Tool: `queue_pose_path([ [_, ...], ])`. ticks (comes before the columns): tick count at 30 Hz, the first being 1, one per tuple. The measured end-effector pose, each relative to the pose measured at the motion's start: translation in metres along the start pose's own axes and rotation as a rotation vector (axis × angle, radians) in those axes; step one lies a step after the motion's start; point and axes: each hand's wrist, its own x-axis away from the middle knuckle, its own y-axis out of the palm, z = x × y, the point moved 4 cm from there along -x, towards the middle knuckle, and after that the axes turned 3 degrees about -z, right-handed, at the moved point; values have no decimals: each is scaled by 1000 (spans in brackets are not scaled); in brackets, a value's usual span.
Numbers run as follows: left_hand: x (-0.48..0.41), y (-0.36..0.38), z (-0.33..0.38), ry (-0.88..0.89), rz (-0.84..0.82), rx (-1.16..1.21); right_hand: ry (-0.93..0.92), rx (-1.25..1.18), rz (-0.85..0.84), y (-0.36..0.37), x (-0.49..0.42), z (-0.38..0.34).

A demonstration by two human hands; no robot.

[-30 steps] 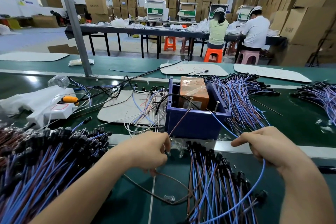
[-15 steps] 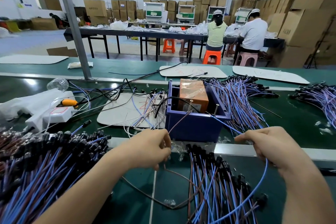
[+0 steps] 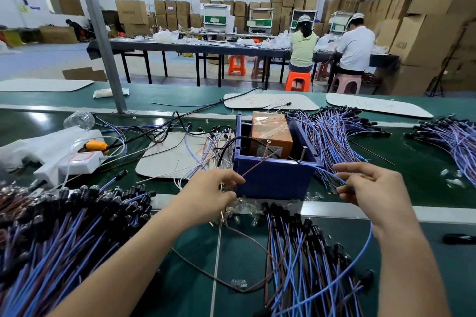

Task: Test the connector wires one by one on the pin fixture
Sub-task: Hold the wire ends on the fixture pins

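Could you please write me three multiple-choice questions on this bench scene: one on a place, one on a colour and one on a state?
1. Where does the orange box sit?
A. in the blue bin
B. on the power strip
C. on the floor

2. What colour is the wire that the right hand pinches?
A. brown
B. yellow
C. blue

3. What is the left hand doing?
A. lying flat on the belt
B. pinching the brown wire
C. holding a bottle

Answers:
1 A: the box stands within the bin's walls.
2 C: the blue wire runs from its fingertips to the bin's rim.
3 B: thumb and forefinger close on the wire where it leaves for the bin.
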Motion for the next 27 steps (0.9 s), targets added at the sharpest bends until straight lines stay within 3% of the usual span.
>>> queue_pose_path([
  [4, -3, 2, -4, -49, 131, 116, 10, 43, -28, 6, 0, 3],
  [9, -1, -9, -6, -33, 346, 2, -69, 77, -28, 9, 4, -3],
  [27, -3, -6, -7, 27, 373, -10, -83, 278, -12, 12, 9, -8],
])
